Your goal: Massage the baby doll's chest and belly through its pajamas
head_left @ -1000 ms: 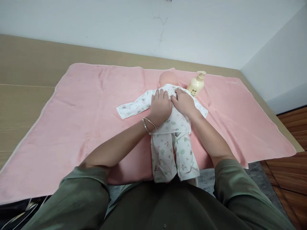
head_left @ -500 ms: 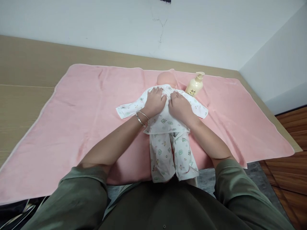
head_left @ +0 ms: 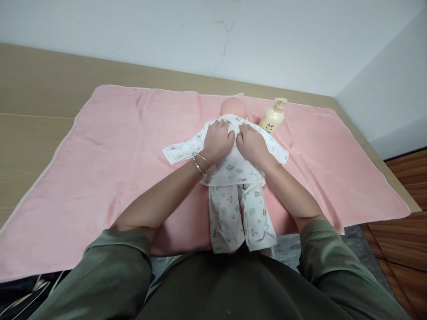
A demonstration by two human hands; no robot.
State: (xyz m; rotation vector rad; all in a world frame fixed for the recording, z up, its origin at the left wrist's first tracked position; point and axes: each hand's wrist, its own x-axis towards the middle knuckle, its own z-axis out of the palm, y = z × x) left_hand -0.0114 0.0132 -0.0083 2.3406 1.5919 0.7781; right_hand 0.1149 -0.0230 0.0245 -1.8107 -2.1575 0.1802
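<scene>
Doll in a white long-sleeved top and matching trousers, printed with small green and pink figures, laid out on a pink cloth. Its smooth, bare head points away from the person, toward the wall, and its trouser legs reach the near edge of the cloth, close to the person's dark green shirt. Its sleeves spread out to either side.

The left hand, with thin silver-coloured bracelets at the wrist, rests on the upper part of the top. The right hand rests beside it, a narrow gap between the two thumbs. The fingers of both hands are released, lying slightly bent over the fabric and pointing toward the doll's head; neither hand is clenched.

A cream pump bottle with a small dark drawing on its front is on the cloth, to the right of the doll's head and near its shoulder. The cloth covers much of a light wood tabletop, which meets a pale, cracked wall. Reddish-brown wood panels show at the lower right, next to a grey floor.
</scene>
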